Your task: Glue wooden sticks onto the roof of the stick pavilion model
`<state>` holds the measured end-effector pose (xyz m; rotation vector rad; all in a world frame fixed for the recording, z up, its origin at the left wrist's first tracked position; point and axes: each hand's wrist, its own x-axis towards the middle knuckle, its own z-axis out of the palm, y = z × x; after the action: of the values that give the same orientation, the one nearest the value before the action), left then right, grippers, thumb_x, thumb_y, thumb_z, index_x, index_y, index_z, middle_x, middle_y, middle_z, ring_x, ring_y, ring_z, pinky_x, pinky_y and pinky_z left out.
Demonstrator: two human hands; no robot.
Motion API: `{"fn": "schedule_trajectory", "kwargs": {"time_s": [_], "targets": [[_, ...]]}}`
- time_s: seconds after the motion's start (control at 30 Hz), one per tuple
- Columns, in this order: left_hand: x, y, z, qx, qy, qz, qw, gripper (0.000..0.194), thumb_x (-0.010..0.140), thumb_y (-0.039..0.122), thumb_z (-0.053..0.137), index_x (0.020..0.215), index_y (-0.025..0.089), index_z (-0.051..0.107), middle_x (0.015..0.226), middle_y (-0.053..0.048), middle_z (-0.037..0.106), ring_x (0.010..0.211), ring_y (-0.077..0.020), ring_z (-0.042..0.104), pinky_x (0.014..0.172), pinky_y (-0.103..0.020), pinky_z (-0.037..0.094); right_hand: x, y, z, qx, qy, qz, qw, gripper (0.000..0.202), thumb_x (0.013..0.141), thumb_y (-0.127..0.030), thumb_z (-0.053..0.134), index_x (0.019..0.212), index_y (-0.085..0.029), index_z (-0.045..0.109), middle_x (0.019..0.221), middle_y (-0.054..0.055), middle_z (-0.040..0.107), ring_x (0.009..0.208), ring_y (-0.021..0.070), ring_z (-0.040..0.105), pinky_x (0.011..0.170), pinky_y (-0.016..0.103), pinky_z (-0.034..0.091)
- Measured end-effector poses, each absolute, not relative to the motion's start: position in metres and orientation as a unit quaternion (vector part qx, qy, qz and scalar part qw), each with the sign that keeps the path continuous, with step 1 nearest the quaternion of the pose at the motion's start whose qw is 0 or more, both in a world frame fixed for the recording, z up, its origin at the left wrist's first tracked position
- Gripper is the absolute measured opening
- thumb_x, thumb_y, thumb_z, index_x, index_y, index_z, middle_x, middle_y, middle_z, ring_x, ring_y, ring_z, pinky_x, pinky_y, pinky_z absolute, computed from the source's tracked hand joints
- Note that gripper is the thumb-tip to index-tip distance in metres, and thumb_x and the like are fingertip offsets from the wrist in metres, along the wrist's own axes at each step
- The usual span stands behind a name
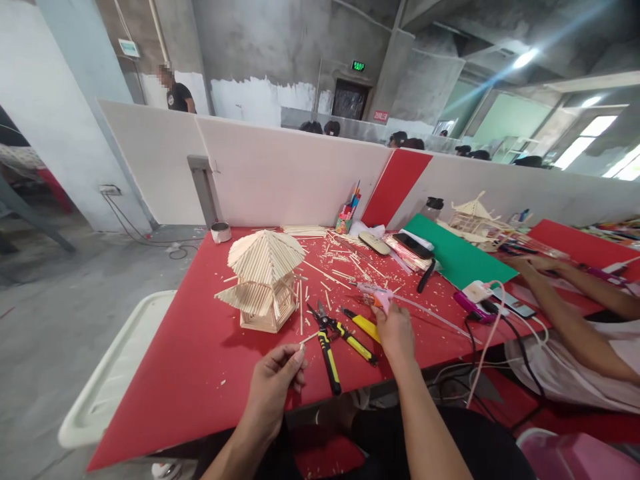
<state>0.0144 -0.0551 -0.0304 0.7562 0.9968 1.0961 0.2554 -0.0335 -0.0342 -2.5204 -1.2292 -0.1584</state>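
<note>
My left hand [277, 377] pinches a short thin wooden stick [310, 338] above the red table near its front edge. My right hand [396, 331] is wrapped round the handle of a pink glue gun [375, 292], whose nozzle points left. A small pavilion of wooden sticks [267, 280] with a pointed roof stands behind my left hand. Between my hands lie black-and-yellow cutting pliers [333, 357], partly spread, and a yellow utility knife [367, 327] close to my right hand.
Stick scraps litter the red table [185, 373]. Behind are a tape roll [221, 232], a pen holder [344, 220] and a phone [413, 245]. A green board [457, 257] lies right, beside cables, a power bank [473, 307] and another person's arms [565, 287]. A white partition [290, 180] runs behind.
</note>
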Motion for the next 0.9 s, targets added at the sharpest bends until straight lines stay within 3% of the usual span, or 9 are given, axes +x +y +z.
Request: {"fn": "schedule_trajectory", "kwargs": {"time_s": [0.1,0.2,0.3,0.4,0.5,0.73,0.9], "targets": [[0.015,-0.056,-0.031,0.346,0.434,0.489,0.673,0.036,0.058,0.045,0.080,0.069,0.014,0.065,0.057,0.000,0.063,0.043,-0.0067,0.049,0.041,-0.018,0.038,0.246,-0.038,-0.027,-0.873,-0.450,-0.081,0.170,0.049,0.090,-0.039,0.044,0.127,-0.008,0.051,0.117,0.022,0.055,0.107,0.0321,0.053,0.081,0.038,0.042],[0.014,-0.056,-0.032,0.355,0.434,0.486,0.671,0.034,0.062,0.044,0.078,0.073,0.015,0.064,0.054,0.001,0.060,0.041,-0.0070,0.048,0.040,-0.018,0.036,0.212,-0.062,-0.028,-0.804,-0.566,-0.055,0.176,0.061,0.087,-0.055,0.045,0.135,-0.018,0.044,0.125,0.016,0.053,0.114,0.0295,0.049,0.089,0.038,0.040],[0.013,-0.055,-0.032,0.357,0.438,0.486,0.666,0.033,0.064,0.043,0.077,0.074,0.015,0.064,0.050,0.003,0.058,0.041,-0.0072,0.047,0.043,-0.019,0.037,0.178,-0.086,-0.033,-0.768,-0.629,-0.004,0.118,0.083,0.073,-0.066,0.058,0.138,-0.018,0.041,0.129,0.020,0.052,0.116,0.0359,0.048,0.091,0.046,0.039],[0.010,-0.053,-0.033,0.352,0.442,0.490,0.664,0.033,0.062,0.042,0.078,0.074,0.015,0.065,0.049,0.003,0.057,0.043,-0.0079,0.048,0.045,-0.019,0.040,0.164,-0.091,-0.032,-0.797,-0.599,0.019,0.066,0.088,0.066,-0.062,0.067,0.137,-0.016,0.043,0.128,0.022,0.052,0.113,0.0393,0.049,0.087,0.051,0.040],[0.008,-0.051,-0.033,0.340,0.439,0.495,0.668,0.034,0.061,0.041,0.079,0.077,0.015,0.066,0.048,0.003,0.057,0.044,-0.0078,0.047,0.045,-0.019,0.039,0.167,-0.084,-0.024,-0.805,-0.590,0.042,0.047,0.083,0.068,-0.058,0.066,0.136,-0.014,0.045,0.122,0.023,0.056,0.113,0.0394,0.050,0.085,0.050,0.041],[0.011,-0.054,-0.031,0.326,0.432,0.484,0.687,0.034,0.060,0.042,0.079,0.075,0.015,0.065,0.051,0.003,0.057,0.044,-0.0068,0.047,0.044,-0.018,0.038,0.174,-0.082,-0.023,-0.789,-0.611,0.039,0.048,0.076,0.073,-0.054,0.062,0.135,-0.012,0.047,0.129,0.021,0.052,0.119,0.0370,0.046,0.093,0.046,0.039],[0.017,-0.052,-0.031,0.356,0.433,0.477,0.677,0.036,0.062,0.046,0.077,0.074,0.016,0.063,0.049,0.004,0.056,0.041,-0.0061,0.045,0.043,-0.017,0.035,0.176,-0.080,-0.030,-0.793,-0.600,0.049,0.091,0.076,0.070,-0.045,0.063,0.133,-0.007,0.048,0.120,0.022,0.056,0.114,0.0371,0.049,0.093,0.045,0.039]]}}
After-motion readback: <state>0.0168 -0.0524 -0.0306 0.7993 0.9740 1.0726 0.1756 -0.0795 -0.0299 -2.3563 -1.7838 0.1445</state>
